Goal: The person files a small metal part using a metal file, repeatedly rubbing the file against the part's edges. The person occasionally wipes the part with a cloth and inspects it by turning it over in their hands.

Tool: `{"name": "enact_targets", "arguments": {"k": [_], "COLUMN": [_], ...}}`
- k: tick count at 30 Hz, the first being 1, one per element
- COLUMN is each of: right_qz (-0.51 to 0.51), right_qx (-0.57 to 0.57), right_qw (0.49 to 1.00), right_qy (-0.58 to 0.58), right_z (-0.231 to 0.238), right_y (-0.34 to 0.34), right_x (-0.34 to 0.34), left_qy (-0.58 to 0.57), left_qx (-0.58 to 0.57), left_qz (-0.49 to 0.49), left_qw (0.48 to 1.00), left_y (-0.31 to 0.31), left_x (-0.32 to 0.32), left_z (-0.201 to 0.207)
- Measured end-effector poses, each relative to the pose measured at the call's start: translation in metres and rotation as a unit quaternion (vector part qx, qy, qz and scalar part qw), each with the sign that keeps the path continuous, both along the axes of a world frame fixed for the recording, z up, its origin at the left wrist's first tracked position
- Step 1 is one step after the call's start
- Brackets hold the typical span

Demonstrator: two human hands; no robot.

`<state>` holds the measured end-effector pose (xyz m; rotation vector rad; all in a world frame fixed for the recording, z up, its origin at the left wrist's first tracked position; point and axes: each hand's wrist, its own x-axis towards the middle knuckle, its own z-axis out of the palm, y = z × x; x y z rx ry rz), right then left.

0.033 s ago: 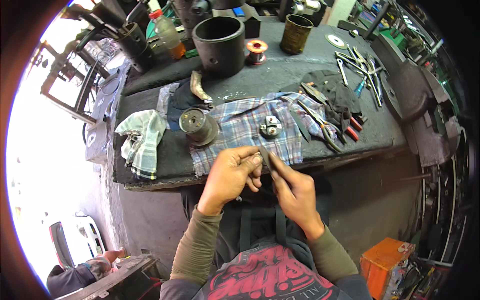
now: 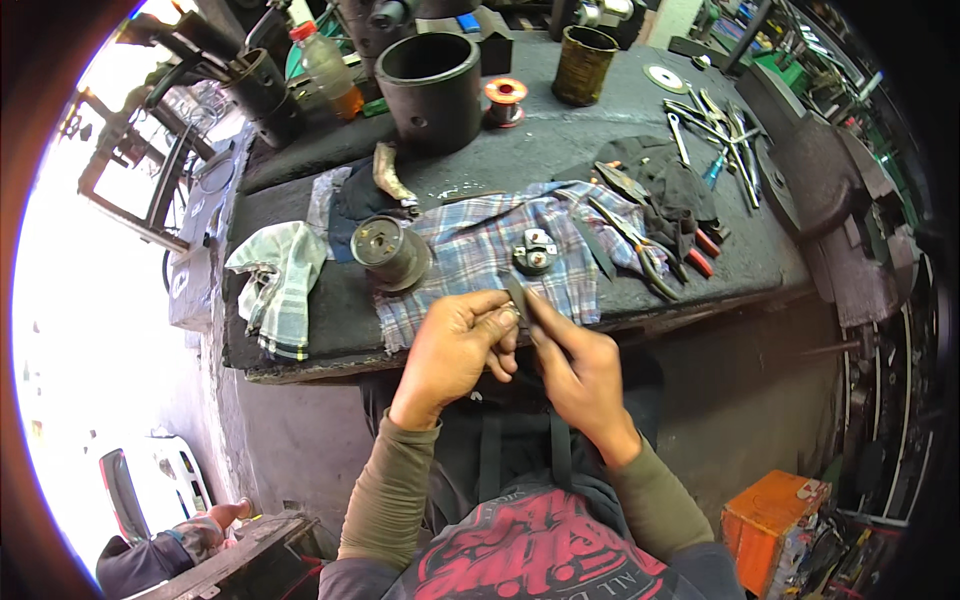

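My left hand (image 2: 452, 345) is closed in a pinch above the bench's front edge. What its fingertips hold is too small and covered to name. Against those fingertips lies a thin dark flat strip (image 2: 516, 291), gripped by my right hand (image 2: 580, 375) with the index finger stretched along it. Just beyond both hands, a small round black-and-metal part (image 2: 535, 251) with metal terminals rests on a blue plaid cloth (image 2: 470, 235). A dark flanged metal cylinder (image 2: 388, 252) stands at the cloth's left side.
Pliers (image 2: 635, 245) and a dark rag (image 2: 660, 180) lie to the right. Farther right are several hand tools (image 2: 725, 140). Toward the back stand a black pot (image 2: 430, 95), a wire spool (image 2: 505, 100), a rusty can (image 2: 584, 68) and a bottle (image 2: 328, 72). An orange box (image 2: 770, 525) sits lower right.
My right hand and the dark strip have shifted slightly away from me and to the left, against the left fingertips. The left hand keeps its pinch. The whole view has moved a little.
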<state>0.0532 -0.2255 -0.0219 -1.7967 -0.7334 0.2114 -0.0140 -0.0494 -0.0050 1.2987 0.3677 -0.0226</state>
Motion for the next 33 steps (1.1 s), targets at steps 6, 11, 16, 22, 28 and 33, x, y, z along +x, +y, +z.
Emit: {"name": "enact_targets", "arguments": {"k": [6,11,16,22,28,33], "right_qz": [0.001,-0.021,-0.002,-0.008,-0.012,-0.012], "right_qx": [0.023,-0.016,0.014,0.032,0.006,0.031], "right_qw": [1.000,0.996,0.999,0.999,0.999,0.999], "right_qy": [-0.021,0.088,0.032,-0.011,0.042,0.028], "right_z": [-0.009,-0.013,-0.003,-0.002,-0.009,0.003], "right_y": [-0.005,-0.048,-0.005,0.017,-0.009,0.022], "right_x": [-0.004,-0.032,-0.008,0.005,-0.013,0.006], "left_qy": [0.000,0.001,-0.006,-0.010,-0.003,-0.019], "left_qx": [0.006,0.003,0.007,0.003,0.010,0.006], "left_qz": [0.028,0.014,0.010,0.009,0.001,-0.008], "left_qw": [1.000,1.000,1.000,1.000,1.000,1.000], "left_y": [0.001,0.001,0.002,0.004,0.002,0.006], "left_x": [0.001,0.002,0.003,0.002,0.000,0.002], "left_z": [-0.002,0.000,0.000,-0.006,-0.001,-0.005]}}
